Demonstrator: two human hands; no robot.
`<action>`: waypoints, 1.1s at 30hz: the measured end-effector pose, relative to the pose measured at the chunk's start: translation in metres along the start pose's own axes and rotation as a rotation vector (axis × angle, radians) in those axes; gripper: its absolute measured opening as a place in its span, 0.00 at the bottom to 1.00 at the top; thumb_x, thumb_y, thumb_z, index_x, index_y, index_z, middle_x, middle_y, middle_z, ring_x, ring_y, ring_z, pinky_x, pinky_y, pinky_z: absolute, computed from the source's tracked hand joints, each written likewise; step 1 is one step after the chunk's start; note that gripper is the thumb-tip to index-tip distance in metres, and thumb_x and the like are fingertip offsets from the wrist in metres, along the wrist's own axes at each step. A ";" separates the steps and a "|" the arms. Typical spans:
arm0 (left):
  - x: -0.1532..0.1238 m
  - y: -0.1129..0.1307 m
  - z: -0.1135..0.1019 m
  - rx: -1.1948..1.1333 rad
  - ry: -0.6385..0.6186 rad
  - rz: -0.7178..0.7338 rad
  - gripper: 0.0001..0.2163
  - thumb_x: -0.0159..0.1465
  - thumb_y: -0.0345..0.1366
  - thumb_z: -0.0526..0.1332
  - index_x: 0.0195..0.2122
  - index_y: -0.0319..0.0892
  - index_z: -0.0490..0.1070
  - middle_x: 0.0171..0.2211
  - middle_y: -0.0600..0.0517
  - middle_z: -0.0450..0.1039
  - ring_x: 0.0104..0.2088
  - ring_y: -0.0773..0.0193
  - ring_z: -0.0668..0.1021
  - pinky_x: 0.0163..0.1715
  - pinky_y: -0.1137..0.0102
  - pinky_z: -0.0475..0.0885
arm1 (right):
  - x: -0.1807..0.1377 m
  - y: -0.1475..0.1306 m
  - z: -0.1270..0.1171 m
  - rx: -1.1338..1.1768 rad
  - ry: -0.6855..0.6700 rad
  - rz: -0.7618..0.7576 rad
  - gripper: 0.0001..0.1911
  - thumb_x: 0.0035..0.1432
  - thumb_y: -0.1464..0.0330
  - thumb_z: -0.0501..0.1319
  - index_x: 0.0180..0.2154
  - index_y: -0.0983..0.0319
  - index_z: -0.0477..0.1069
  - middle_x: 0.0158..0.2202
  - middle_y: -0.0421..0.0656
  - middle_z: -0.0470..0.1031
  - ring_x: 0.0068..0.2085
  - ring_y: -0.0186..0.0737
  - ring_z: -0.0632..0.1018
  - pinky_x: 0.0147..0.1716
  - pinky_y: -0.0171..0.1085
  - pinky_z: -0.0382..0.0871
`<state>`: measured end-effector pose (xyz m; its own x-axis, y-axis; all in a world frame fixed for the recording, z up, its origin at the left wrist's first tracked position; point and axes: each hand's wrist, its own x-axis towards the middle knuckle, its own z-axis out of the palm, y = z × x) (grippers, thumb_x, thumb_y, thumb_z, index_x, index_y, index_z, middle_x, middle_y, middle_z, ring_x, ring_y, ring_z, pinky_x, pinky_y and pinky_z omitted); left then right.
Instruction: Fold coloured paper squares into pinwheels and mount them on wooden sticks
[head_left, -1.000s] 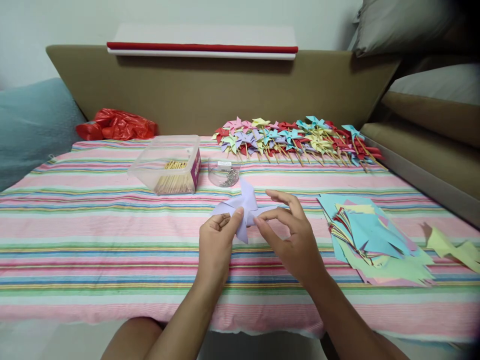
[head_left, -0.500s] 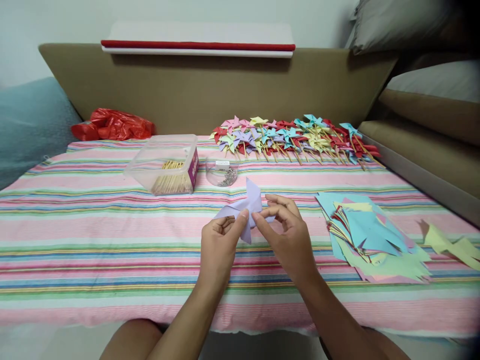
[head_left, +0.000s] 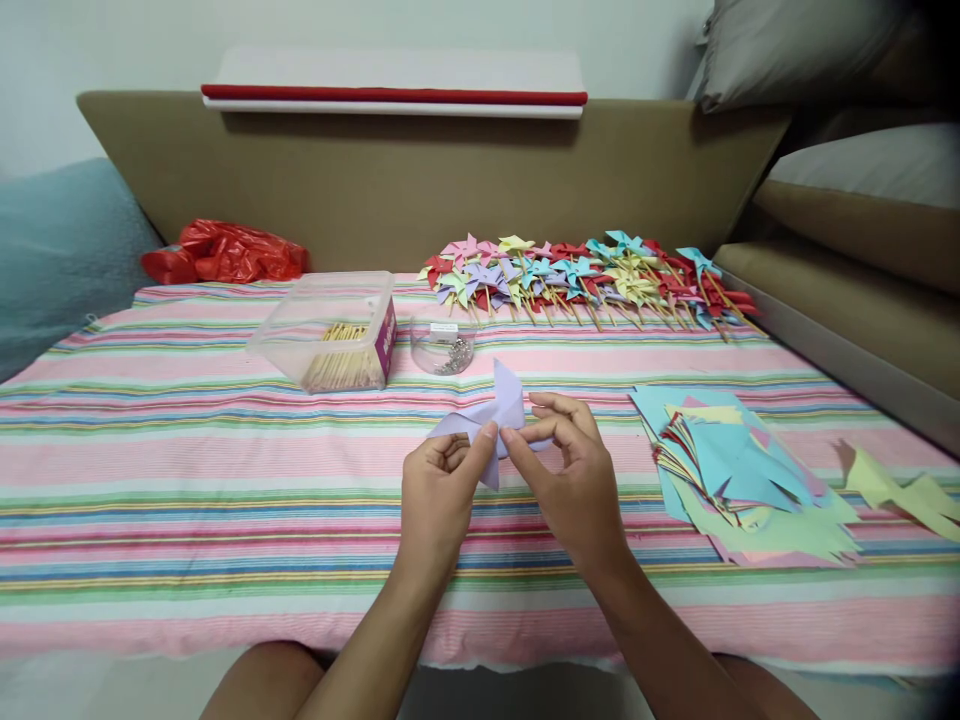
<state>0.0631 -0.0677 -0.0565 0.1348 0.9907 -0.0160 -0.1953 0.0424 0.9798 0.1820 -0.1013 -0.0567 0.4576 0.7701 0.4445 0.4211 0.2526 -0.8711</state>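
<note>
Nearest, the left hand [head_left: 442, 480] pinches a lilac paper pinwheel [head_left: 510, 395] just above the striped cloth [head_left: 225, 500], thumb on top near its centre; the right hand [head_left: 574, 480] has thumb and index finger at that same centre, though whether they grip paper or something small there I can't tell. The pinwheel should be feather-light, springy at the folds and easily creased, so the layered middle is the safer hold, not the loose vanes. To the right lies a pile of cut paper [head_left: 750, 470]; farther off, a clear box [head_left: 385, 340] of sticks [head_left: 345, 370] stands beside a round tub [head_left: 424, 355], with many pinwheels on sticks [head_left: 570, 270] beyond.
</note>
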 end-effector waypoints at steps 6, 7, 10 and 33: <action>0.004 0.011 -0.007 0.004 0.012 0.015 0.16 0.57 0.44 0.72 0.22 0.40 0.70 0.21 0.57 0.63 0.24 0.70 0.66 0.25 0.74 0.62 | 0.004 0.000 -0.003 -0.009 -0.101 -0.119 0.07 0.57 0.63 0.69 0.30 0.58 0.74 0.52 0.50 0.68 0.58 0.51 0.72 0.57 0.52 0.66; 0.004 0.016 -0.009 -0.016 0.014 0.007 0.16 0.56 0.44 0.72 0.22 0.39 0.71 0.21 0.56 0.65 0.25 0.69 0.67 0.25 0.74 0.62 | 0.005 -0.001 -0.005 -0.012 -0.154 -0.156 0.07 0.56 0.63 0.70 0.31 0.58 0.75 0.54 0.50 0.67 0.58 0.51 0.72 0.57 0.51 0.67; 0.001 0.029 -0.014 -0.083 0.011 -0.037 0.14 0.55 0.43 0.73 0.26 0.38 0.75 0.24 0.54 0.71 0.27 0.68 0.70 0.28 0.74 0.65 | 0.008 -0.008 -0.012 -0.053 -0.271 -0.239 0.05 0.57 0.64 0.70 0.34 0.57 0.76 0.58 0.48 0.65 0.56 0.50 0.73 0.56 0.52 0.68; -0.017 0.024 0.031 -0.719 -0.446 -0.264 0.15 0.56 0.43 0.72 0.22 0.35 0.75 0.18 0.55 0.66 0.22 0.71 0.68 0.26 0.74 0.63 | 0.150 0.035 0.040 -0.450 -0.457 -0.396 0.12 0.65 0.61 0.58 0.38 0.60 0.76 0.40 0.45 0.80 0.44 0.43 0.79 0.47 0.42 0.73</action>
<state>0.0866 -0.0874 -0.0262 0.5984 0.8012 0.0020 -0.6475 0.4822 0.5901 0.2339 0.0469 -0.0289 -0.1240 0.8624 0.4908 0.8106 0.3733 -0.4512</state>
